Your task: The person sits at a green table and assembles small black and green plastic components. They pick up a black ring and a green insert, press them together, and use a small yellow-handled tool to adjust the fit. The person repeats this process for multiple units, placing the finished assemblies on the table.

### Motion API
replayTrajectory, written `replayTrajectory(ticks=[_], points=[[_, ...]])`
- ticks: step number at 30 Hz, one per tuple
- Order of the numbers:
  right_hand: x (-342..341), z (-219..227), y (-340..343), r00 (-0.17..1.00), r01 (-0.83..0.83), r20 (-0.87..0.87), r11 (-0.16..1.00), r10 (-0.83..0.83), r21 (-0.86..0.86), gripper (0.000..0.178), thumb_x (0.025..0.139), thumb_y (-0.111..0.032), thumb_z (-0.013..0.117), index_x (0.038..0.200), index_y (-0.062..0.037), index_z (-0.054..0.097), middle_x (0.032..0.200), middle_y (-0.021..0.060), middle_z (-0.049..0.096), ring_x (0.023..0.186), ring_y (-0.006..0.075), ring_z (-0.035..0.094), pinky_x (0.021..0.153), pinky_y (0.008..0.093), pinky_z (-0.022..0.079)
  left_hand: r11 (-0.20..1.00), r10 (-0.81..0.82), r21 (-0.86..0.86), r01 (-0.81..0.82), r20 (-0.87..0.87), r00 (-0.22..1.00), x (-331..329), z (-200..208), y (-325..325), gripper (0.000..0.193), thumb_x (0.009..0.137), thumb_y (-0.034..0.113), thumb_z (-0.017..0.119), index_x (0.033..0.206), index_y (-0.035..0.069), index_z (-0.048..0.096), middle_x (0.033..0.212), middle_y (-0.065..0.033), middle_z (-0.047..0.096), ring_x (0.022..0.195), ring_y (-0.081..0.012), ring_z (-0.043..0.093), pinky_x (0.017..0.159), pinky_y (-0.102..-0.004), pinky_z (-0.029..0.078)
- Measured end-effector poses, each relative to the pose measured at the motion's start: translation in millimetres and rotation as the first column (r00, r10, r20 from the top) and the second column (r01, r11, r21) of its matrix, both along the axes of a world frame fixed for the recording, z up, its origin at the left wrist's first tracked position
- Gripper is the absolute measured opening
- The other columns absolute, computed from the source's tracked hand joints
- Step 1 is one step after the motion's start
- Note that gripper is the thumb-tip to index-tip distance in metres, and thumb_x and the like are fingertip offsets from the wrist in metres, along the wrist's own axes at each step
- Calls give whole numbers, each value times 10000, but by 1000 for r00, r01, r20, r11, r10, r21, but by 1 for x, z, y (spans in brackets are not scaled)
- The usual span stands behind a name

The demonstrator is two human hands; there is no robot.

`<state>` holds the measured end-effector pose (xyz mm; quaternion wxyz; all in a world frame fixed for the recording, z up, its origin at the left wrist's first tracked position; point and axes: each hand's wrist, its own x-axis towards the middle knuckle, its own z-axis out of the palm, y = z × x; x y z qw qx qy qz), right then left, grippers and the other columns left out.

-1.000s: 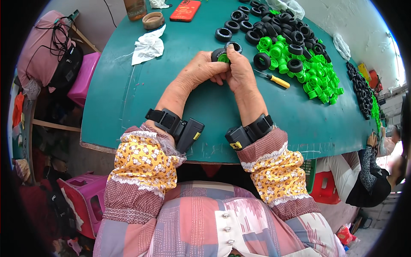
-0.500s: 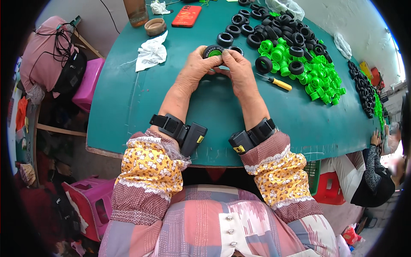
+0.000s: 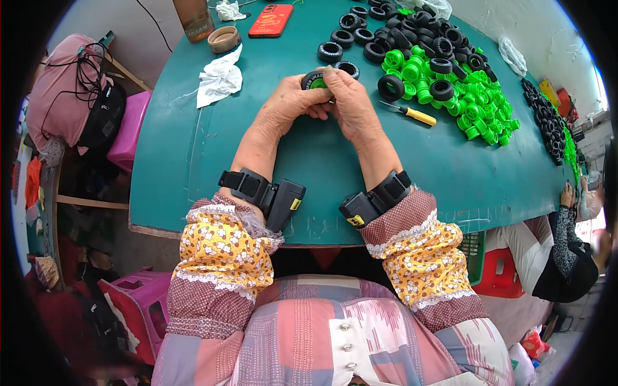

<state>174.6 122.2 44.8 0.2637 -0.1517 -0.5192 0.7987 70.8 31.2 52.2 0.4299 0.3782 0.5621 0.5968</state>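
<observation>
Between my hands is a black toy tyre with a green wheel hub showing in its opening. My left hand is closed around the tyre's left side, thumb across the front. My right hand grips it from the right, its thumb pressing at the top near the hub; the fingers partly hide the wheel. Just behind my hands stand two loose tyres, one farther left and one partly covered by my right hand. To the right lies a small screwdriver with a yellow handle.
A heap of green hubs and a pile of black tyres cover the table's right and far side. Crumpled tissue, a round lid, a brown bottle and a red phone lie at far left. Another person sits at right.
My right thumb has shifted up and left over the tyre, covering more of the green hub. The tyre stays in both hands, and the view has shifted slightly.
</observation>
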Motion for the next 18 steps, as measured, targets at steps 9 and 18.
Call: replayTrajectory(ticks=[9, 18], points=[[4, 1, 1, 1000, -18, -12, 997, 17, -81, 281, 920, -280, 488, 970, -19, 579, 747, 45, 554, 565, 133, 507, 458, 264, 397, 999, 35, 17, -32, -184, 982, 12, 4, 1, 228, 803, 204, 644, 931, 21, 596, 737, -50, 628, 631, -103, 599, 592, -221, 491], [3, -1, 5, 999, 32, 4, 985, -31, -168, 220, 890, -248, 541, 868, -31, 578, 693, 39, 550, 501, 113, 488, 416, 245, 395, 1000, -4, -11, 2, -218, 976, 15, 2, 4, 232, 809, 222, 629, 928, 25, 596, 749, -46, 637, 630, -102, 600, 593, -217, 478]])
